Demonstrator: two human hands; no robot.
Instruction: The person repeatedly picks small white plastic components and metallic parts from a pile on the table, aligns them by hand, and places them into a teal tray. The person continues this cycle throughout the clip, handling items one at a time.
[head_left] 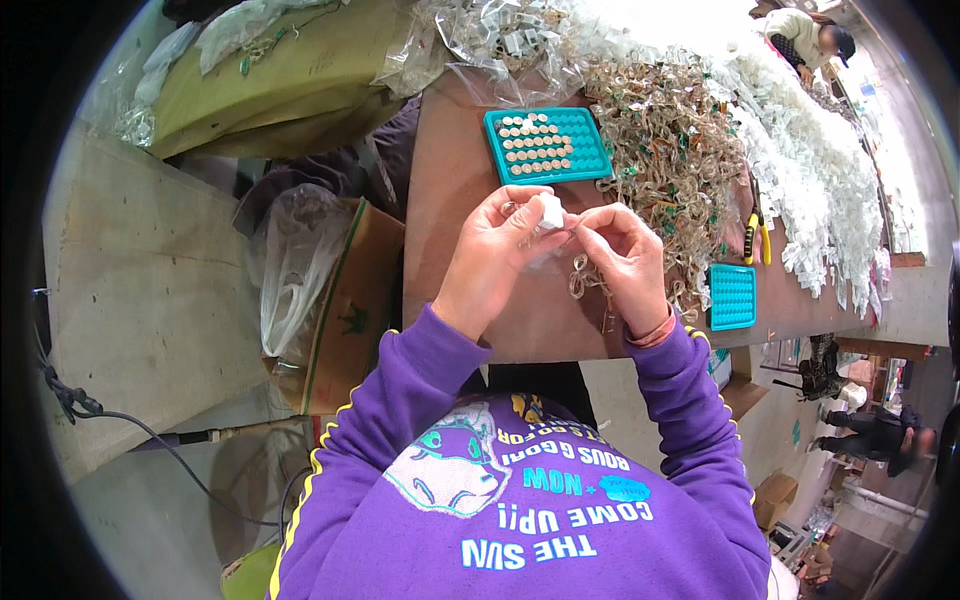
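Note:
Above the near edge of the brown table, my two hands meet. In the fingers of my left hand [480, 262] is a small white block-like piece [550, 211], with a clear shiny bit beside it. My right hand [628, 265] pinches at the right side of this piece, thumb against fingertips; what lies between them is too small to make out. Clear looped pieces [579, 277] show between the hands, just left of the right fingers. Just beyond my hands lies a teal tray [592, 150] with rows of small round beige pieces [540, 143] in its hollows.
A heap of clear loops with green and brown bits [665, 150] covers the table's right side, backed by white translucent pieces [815, 200]. Yellow-handled pliers [757, 238] and a second teal tray [733, 297] lie right. A cardboard box [335, 310] stands left. Two people [805, 40] are farther off.

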